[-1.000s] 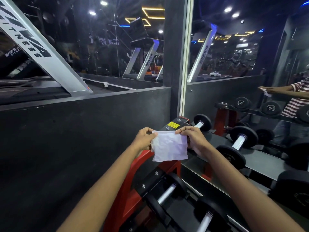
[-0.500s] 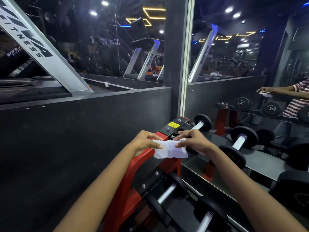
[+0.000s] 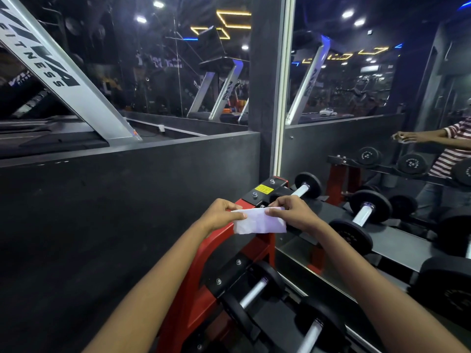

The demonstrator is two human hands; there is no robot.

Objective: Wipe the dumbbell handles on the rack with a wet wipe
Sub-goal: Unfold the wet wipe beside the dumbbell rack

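A white wet wipe (image 3: 262,221) is folded into a flat strip and held in the air over the end of the red rack (image 3: 201,271). My left hand (image 3: 220,215) pinches its left end, and my right hand (image 3: 293,212) pinches its top edge near the middle. On the top shelf lie black dumbbells with silver handles: a small one (image 3: 302,190) just behind my right hand and a larger one (image 3: 363,215) further right. The lower shelf holds two more dumbbells (image 3: 253,293) (image 3: 309,336), below my forearms.
A dark grey wall (image 3: 114,212) runs along the left of the rack. A mirror (image 3: 356,110) stands behind the shelves and reflects the dumbbells and a person in a striped shirt. Bigger black dumbbells (image 3: 448,286) sit at the right edge. Treadmills stand beyond the wall.
The wipe hung as an open square between both hands one second ago. It has since been folded down into a narrower strip, and both hands have dropped slightly toward the rack.
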